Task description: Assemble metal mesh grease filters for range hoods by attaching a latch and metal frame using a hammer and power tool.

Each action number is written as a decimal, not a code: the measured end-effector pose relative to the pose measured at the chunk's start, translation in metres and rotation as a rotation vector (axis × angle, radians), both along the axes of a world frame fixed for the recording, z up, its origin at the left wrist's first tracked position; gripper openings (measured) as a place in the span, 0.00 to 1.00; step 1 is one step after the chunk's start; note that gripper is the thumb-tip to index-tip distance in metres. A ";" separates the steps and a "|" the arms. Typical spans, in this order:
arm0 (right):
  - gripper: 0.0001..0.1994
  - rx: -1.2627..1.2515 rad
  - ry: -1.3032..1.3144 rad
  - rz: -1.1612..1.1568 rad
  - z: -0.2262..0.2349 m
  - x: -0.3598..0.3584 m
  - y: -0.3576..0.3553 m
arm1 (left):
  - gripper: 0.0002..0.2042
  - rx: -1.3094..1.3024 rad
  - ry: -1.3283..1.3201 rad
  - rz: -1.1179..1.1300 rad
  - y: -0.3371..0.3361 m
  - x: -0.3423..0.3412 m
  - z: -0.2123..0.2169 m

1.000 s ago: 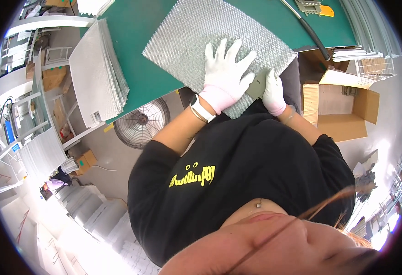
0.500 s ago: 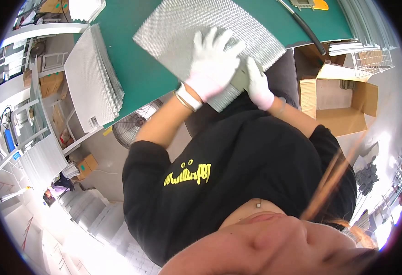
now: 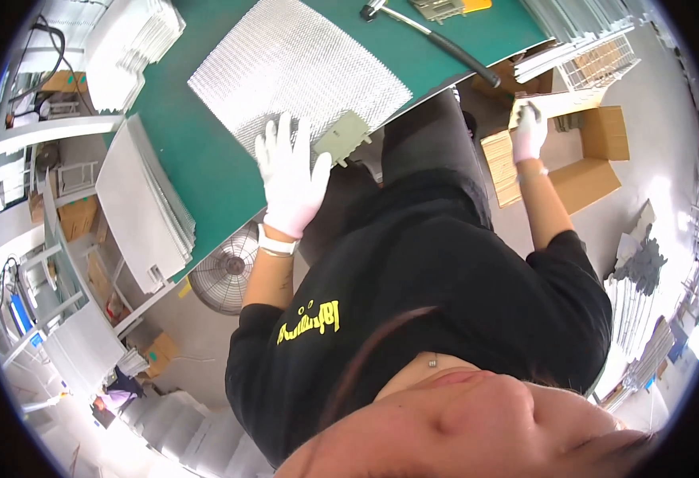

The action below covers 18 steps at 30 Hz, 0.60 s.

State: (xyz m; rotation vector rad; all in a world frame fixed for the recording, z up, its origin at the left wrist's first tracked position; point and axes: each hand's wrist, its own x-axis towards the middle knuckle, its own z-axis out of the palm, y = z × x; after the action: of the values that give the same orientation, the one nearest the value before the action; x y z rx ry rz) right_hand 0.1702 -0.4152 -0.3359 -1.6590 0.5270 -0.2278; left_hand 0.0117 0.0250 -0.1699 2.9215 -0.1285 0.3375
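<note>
My left hand point(image 3: 292, 171), in a white glove, lies with fingers stretched out on the near edge of a silvery mesh-textured sheet point(image 3: 294, 68). Just right of its thumb, a flat grey-green piece with small tabs point(image 3: 343, 137) overlaps the sheet's near corner and juts past it. My right hand point(image 3: 530, 134), also gloved in white, is away from the sheet, by the upper left of an open cardboard box point(image 3: 592, 183). Its fingers are curled in, and what they hold, if anything, is too small to make out.
The sheet lies on a green tabletop point(image 3: 158, 99). A black-handled hammer point(image 3: 445, 49) and another grey-green piece point(image 3: 437, 8) are farther back. Stacks of thin sheets point(image 3: 142, 203) stand at the left, with a floor fan point(image 3: 230, 271) below the table edge. White slats point(image 3: 581, 28) fill the back right.
My right hand has left the sheet and moved right to the cardboard box. The grey-green piece now shows uncovered. The sheet and my left hand appear farther left as the view shifted.
</note>
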 end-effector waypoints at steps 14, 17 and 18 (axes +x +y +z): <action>0.13 0.133 0.325 0.176 -0.073 0.154 -0.115 | 0.29 -0.070 0.210 -0.126 0.050 0.030 0.004; 0.11 0.533 0.256 0.171 -0.052 0.128 -0.113 | 0.24 0.151 0.132 -0.091 0.069 0.056 0.009; 0.10 0.568 0.279 0.185 -0.036 0.114 -0.120 | 0.21 0.253 -0.010 -0.061 0.062 0.059 0.018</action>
State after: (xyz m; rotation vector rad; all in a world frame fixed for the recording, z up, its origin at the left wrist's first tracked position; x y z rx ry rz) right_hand 0.2844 -0.5351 -0.3721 -1.1738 0.5777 0.2751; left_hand 0.0709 0.0867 -0.1519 3.1568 -0.2806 0.3486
